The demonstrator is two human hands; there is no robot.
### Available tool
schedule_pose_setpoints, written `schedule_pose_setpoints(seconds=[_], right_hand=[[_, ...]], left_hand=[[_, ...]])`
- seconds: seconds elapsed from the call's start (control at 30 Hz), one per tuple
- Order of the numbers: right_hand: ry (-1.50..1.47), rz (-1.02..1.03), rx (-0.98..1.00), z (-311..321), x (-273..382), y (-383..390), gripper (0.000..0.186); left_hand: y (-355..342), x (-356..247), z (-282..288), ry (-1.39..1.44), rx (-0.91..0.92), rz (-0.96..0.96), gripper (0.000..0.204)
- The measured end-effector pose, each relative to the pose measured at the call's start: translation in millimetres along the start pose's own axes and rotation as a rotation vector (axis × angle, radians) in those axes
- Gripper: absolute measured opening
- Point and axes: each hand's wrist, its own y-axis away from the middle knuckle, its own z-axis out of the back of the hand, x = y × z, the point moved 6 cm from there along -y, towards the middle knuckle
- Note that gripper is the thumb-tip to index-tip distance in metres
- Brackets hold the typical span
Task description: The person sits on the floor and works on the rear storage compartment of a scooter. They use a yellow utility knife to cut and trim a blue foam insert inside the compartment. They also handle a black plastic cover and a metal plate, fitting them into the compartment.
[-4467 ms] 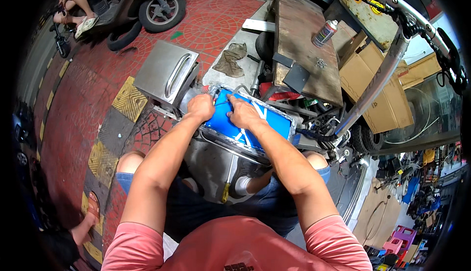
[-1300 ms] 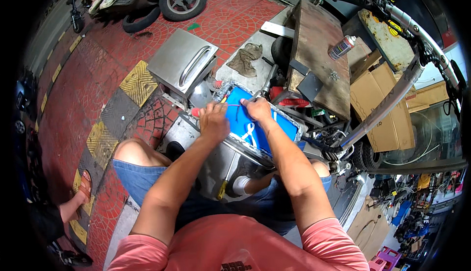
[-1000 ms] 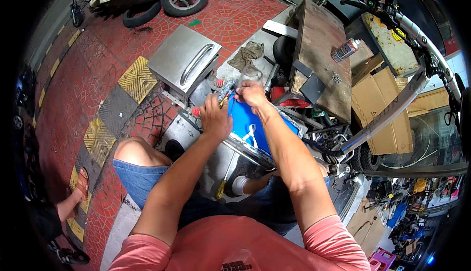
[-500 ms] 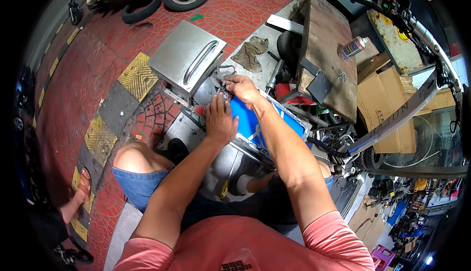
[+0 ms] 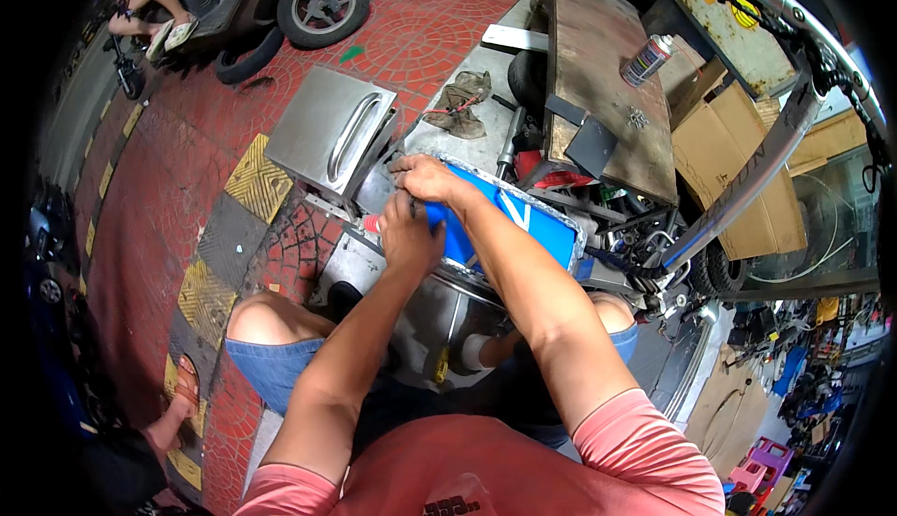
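Red wire [image 5: 464,103] now lies out over the far rag [image 5: 466,125]; left hand [image 5: 409,236] and right hand [image 5: 430,180], grips unclear, crowd the blue pack [image 5: 547,236]

The blue rectangular plastic-wrapped block [image 5: 549,233] lies right of the silver box-shaped metal case [image 5: 304,133], before the brown crumpled cloth rag [image 5: 467,124]; behind-right, the white-topped cylindrical metal can [image 5: 647,60] is on the brown rectangular wooden desk [image 5: 593,35].

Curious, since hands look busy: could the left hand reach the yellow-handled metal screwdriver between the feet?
Probably yes: nothing covers the screwdriver's handle, though the left hand is at the blue rectangular pack.
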Motion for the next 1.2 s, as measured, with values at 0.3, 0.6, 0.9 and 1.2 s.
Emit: schedule_pose_setpoints(seconds=[0.3, 0.6, 0.9, 1.2], right_hand=[[-0.431, -0.074, 0.098, -0.2, -9.1, 2.6, 0.050], [-0.521, 0.005, 0.047, 2.9, -30.0, -6.9, 0.047], [-0.086, -0.018, -0.285, 18.0, -49.6, 14.2, 0.040], [0.266, 0.016, -0.383, 2.1, -14.5, 29.7, 0.024]], left_hand=[[0.4, 10.3, 1.2, 0.115, -0.157, -0.036, 0.046], [-65.1, 33.7, 47.1, 0.180, -0.095, -0.183, 0.025], [-78.0, 37.6, 46.4, 0.190, 0.017, -0.200, 0.029], [-63.7, 42.4, 46.7, 0.426, -0.240, 0.098, 0.022]])
